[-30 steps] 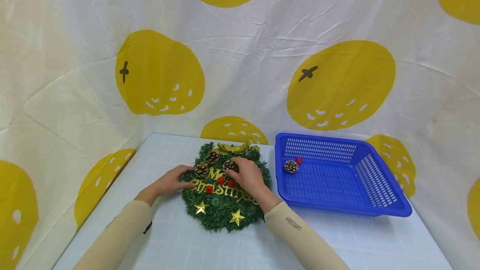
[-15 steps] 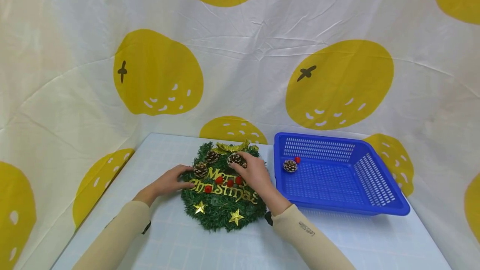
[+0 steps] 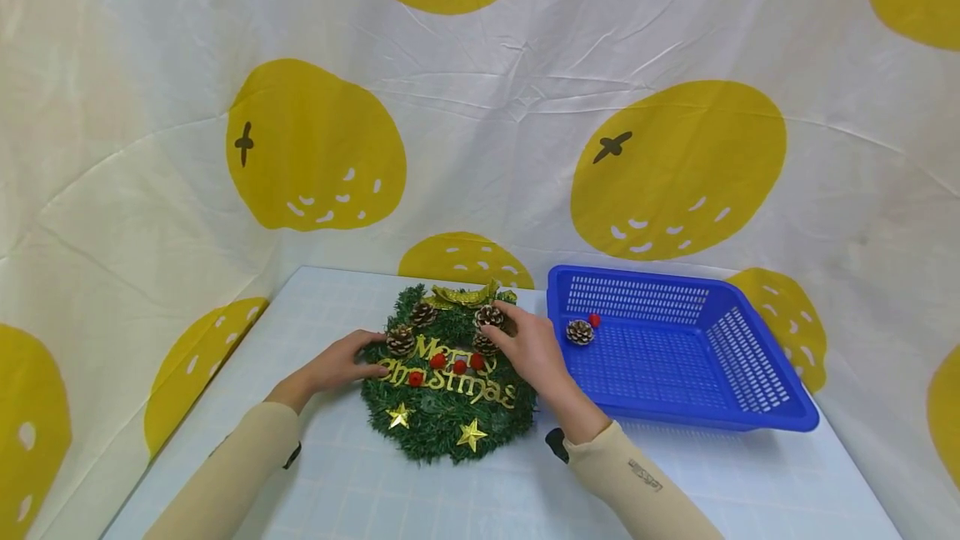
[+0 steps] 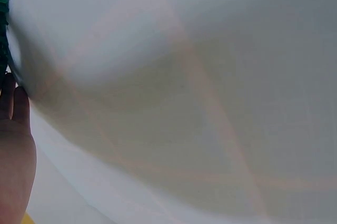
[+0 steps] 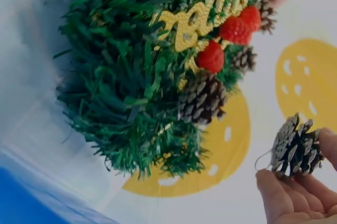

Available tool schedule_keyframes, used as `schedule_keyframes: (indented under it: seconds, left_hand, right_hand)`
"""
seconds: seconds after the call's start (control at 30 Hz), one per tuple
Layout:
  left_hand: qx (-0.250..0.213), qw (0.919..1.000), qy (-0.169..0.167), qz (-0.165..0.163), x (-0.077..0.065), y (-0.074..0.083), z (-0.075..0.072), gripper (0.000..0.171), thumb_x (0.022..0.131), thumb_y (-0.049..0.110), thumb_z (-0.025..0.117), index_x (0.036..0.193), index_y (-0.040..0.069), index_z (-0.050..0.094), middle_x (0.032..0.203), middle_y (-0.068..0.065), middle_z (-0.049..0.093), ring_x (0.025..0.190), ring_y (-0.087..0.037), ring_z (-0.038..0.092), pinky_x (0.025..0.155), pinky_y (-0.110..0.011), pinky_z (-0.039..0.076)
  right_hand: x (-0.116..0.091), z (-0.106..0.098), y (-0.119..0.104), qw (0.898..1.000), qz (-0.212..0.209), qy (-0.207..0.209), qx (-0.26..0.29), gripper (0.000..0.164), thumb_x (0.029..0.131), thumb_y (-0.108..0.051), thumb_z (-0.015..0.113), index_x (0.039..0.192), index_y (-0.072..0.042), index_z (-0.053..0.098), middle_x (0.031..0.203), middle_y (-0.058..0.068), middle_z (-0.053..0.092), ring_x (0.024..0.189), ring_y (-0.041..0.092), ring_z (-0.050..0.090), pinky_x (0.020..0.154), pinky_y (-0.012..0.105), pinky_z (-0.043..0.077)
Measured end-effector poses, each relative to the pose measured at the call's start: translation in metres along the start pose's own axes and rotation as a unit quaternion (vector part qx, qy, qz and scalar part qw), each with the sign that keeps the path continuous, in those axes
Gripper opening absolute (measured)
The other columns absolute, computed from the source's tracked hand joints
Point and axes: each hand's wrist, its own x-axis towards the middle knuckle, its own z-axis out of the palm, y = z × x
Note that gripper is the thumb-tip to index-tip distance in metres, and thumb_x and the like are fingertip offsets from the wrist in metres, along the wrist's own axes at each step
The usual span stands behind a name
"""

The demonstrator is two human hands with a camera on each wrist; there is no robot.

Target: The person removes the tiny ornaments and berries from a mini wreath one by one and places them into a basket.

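My right hand (image 3: 534, 348) pinches a brown pine cone (image 5: 297, 147) with pale scale tips; a thin wire loop sticks out from it. The cone is over the upper right of a green wreath (image 3: 420, 432). Just below it in the head view, another pine cone (image 3: 485, 345) sits on the wreath. My left hand (image 3: 341, 362) touches the wreath's left edge, thumb and fingers apart. Gold "Merry Christmas" lettering (image 3: 480, 390), red berries (image 3: 438, 361), two gold stars (image 3: 472, 435) and more pine cones (image 3: 401, 340) adorn the wreath.
To the right stands a blue plastic basket (image 3: 682, 419), holding a pine cone (image 3: 580, 332) and a red berry (image 3: 595, 320). A gold bow (image 3: 461, 297) tops the wreath. Behind the pale checked table (image 3: 420, 498) hangs a fruit-print cloth (image 3: 487, 157).
My right hand has carried the pine cone from the wreath's upper middle to its upper right, uncovering a red berry and part of the lettering. My left hand has stayed put.
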Motion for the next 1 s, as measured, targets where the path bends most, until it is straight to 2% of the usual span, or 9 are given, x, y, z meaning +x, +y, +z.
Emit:
schedule_keyframes:
  seconds: [0.03, 0.13, 0.27, 0.33, 0.47, 0.53, 0.67, 0.8, 1.0]
  left_hand:
    - [0.0, 1.0, 0.0, 0.001, 0.0, 0.0, 0.0, 0.071, 0.088, 0.045, 0.071, 0.141, 0.003, 0.049, 0.14, -0.021, 0.048, 0.131, -0.041, 0.043, 0.105, -0.058, 0.036]
    - [-0.002, 1.0, 0.0, 0.0, -0.001, 0.0, 0.0, 0.071, 0.088, 0.046, 0.07, 0.141, 0.003, 0.05, 0.14, -0.021, 0.048, 0.131, -0.041, 0.043, 0.106, -0.058, 0.036]
    - [-0.003, 1.0, -0.001, -0.001, -0.001, -0.001, 0.001, 0.071, 0.088, 0.046, 0.07, 0.141, 0.004, 0.049, 0.14, -0.021, 0.048, 0.131, -0.041, 0.042, 0.106, -0.058, 0.036]
    - [-0.003, 1.0, -0.001, -0.001, -0.001, -0.001, 0.001, 0.071, 0.088, 0.046, 0.07, 0.141, 0.004, 0.049, 0.14, -0.021, 0.048, 0.131, -0.041, 0.043, 0.106, -0.058, 0.036]
    - [-0.004, 1.0, 0.001, 0.001, 0.0, -0.001, 0.0, 0.07, 0.089, 0.045, 0.07, 0.141, 0.003, 0.049, 0.14, -0.02, 0.048, 0.131, -0.041, 0.043, 0.106, -0.058, 0.036]
    - [-0.004, 1.0, 0.001, 0.002, 0.0, -0.001, 0.0, 0.071, 0.089, 0.046, 0.07, 0.141, 0.003, 0.049, 0.14, -0.02, 0.048, 0.131, -0.041, 0.043, 0.106, -0.058, 0.036]
    - [-0.007, 1.0, -0.001, 0.002, 0.0, -0.001, 0.0, 0.071, 0.089, 0.046, 0.07, 0.141, 0.003, 0.049, 0.14, -0.02, 0.048, 0.131, -0.041, 0.042, 0.107, -0.058, 0.035]
    - [-0.006, 1.0, -0.001, 0.003, -0.001, -0.001, 0.0, 0.071, 0.088, 0.045, 0.071, 0.141, 0.003, 0.049, 0.14, -0.021, 0.048, 0.131, -0.041, 0.043, 0.107, -0.058, 0.035]
    - [-0.008, 1.0, 0.0, 0.002, 0.0, -0.002, 0.0, 0.07, 0.089, 0.044, 0.07, 0.141, 0.003, 0.049, 0.141, -0.021, 0.048, 0.131, -0.041, 0.042, 0.106, -0.059, 0.035]
  right_hand:
    - [-0.001, -0.002, 0.0, 1.0, -0.001, 0.007, -0.004, 0.051, 0.091, -0.032, 0.071, 0.134, -0.007, 0.06, 0.085, 0.01, 0.071, 0.064, 0.019, 0.062, 0.059, 0.035, 0.051]
    - [-0.004, -0.007, 0.001, 1.0, 0.0, 0.021, -0.014, 0.051, 0.09, -0.032, 0.073, 0.132, -0.007, 0.062, 0.107, 0.016, 0.071, 0.08, 0.024, 0.067, 0.069, 0.04, 0.055]
    - [-0.007, -0.014, 0.004, 0.999, 0.003, 0.032, -0.015, 0.052, 0.088, -0.031, 0.074, 0.131, -0.005, 0.062, 0.099, 0.014, 0.072, 0.077, 0.022, 0.066, 0.066, 0.039, 0.052]
    - [-0.008, -0.019, 0.006, 0.999, 0.001, 0.04, -0.012, 0.052, 0.087, -0.03, 0.075, 0.131, -0.005, 0.063, 0.11, 0.015, 0.071, 0.089, 0.025, 0.068, 0.073, 0.042, 0.056]
    - [-0.013, -0.03, 0.008, 0.999, 0.004, 0.049, -0.018, 0.051, 0.087, -0.03, 0.075, 0.131, -0.005, 0.063, 0.117, 0.015, 0.069, 0.101, 0.031, 0.068, 0.082, 0.048, 0.056]
    - [-0.016, -0.036, 0.011, 0.998, 0.007, 0.048, -0.026, 0.05, 0.088, -0.03, 0.074, 0.13, -0.005, 0.063, 0.107, 0.014, 0.071, 0.092, 0.032, 0.068, 0.075, 0.045, 0.056]
    - [-0.021, -0.044, 0.018, 0.998, 0.016, 0.049, -0.039, 0.05, 0.089, -0.029, 0.074, 0.13, -0.004, 0.062, 0.102, 0.013, 0.071, 0.088, 0.032, 0.068, 0.068, 0.044, 0.054]
    - [-0.025, -0.051, 0.026, 0.998, 0.039, 0.043, -0.029, 0.052, 0.089, -0.028, 0.074, 0.132, -0.002, 0.06, 0.116, 0.016, 0.069, 0.104, 0.032, 0.067, 0.081, 0.047, 0.056]
    - [-0.031, -0.058, 0.035, 0.996, 0.072, 0.039, -0.033, 0.055, 0.089, -0.03, 0.074, 0.133, -0.002, 0.059, 0.122, 0.018, 0.066, 0.11, 0.034, 0.064, 0.088, 0.049, 0.054]
